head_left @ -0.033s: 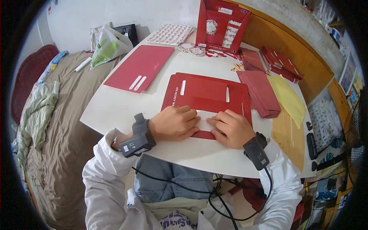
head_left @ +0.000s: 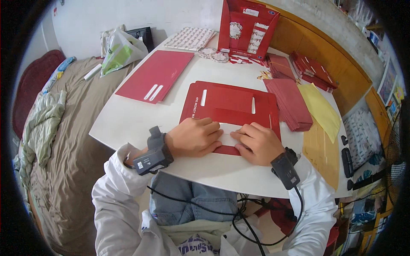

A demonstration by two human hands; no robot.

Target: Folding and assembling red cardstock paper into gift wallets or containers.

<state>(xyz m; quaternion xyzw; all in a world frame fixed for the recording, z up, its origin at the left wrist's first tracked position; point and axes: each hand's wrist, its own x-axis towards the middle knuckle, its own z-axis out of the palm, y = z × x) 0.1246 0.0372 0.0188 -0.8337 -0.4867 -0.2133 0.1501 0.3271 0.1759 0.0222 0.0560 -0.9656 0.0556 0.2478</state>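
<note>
A red die-cut card sheet [head_left: 229, 97] with rounded corners and two white slots lies flat before me on the white table. Across its near part runs a white strip [head_left: 227, 129]; I cannot tell whether it is a folded flap or a separate paper. My left hand [head_left: 194, 137] has its fingers curled together, pressing the strip's left end. At the other end, the bent fingers and thumb of my right hand [head_left: 257, 143] hold it against the sheet. A small gap with white surface separates the two hands. Both wrists carry black strapped devices.
Flat red cards [head_left: 156, 74] lie at left on the white table [head_left: 124, 117]. A red display box [head_left: 248, 30] stands at the back. To the right are stacked red envelopes [head_left: 291, 102] and a yellow sheet [head_left: 320, 109]. Black cables [head_left: 209, 210] hang below the table edge.
</note>
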